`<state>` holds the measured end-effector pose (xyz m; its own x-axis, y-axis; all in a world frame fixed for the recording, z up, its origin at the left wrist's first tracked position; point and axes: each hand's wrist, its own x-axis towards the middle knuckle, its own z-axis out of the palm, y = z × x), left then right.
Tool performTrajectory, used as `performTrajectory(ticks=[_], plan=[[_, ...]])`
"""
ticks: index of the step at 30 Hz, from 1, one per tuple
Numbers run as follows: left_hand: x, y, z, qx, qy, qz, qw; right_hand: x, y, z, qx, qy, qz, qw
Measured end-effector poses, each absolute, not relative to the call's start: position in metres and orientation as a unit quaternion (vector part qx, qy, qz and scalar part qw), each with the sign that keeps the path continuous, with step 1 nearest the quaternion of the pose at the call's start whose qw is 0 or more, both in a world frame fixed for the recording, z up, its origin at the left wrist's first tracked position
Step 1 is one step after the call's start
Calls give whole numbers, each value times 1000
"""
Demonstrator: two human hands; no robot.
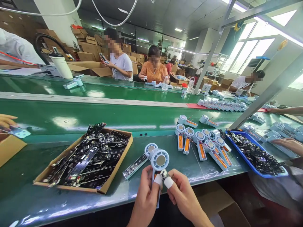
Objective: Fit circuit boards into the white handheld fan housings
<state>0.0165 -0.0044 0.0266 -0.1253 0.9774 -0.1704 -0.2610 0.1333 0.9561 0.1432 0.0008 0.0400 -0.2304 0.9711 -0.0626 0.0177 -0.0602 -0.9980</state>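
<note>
My left hand is closed around the handle of a light-blue handheld fan body with a round slotted head. Its handle points down toward me, and something orange shows inside, partly hidden by my fingers. Between the thumb and fingers of my right hand is a small circuit board, pinched against the top of that handle. Both thumbs wear white finger covers. Just behind, a second fan body lies on the bench with a dark board along its handle.
A cardboard tray of black circuit boards stands left. Several fan bodies with orange strips lie right, near a blue tray of boards. A green conveyor runs beyond. A co-worker's hand reaches in at right, another at left.
</note>
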Motion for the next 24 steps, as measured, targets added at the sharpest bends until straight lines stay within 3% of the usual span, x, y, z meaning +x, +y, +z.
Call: performTrajectory(ticks=[6, 12, 17, 24], plan=[[13, 1, 18, 351, 551, 545, 526, 142, -19, 22, -499, -628, 373, 466], [15, 1, 6, 305, 498, 563, 585, 132, -15, 5, -502, -716, 129, 469], [20, -1, 6, 342, 505, 584, 536, 119, -13, 13, -511, -778, -19, 364], [22, 6, 9, 318, 504, 596, 537, 122, -13, 17, -511, -826, -119, 204]])
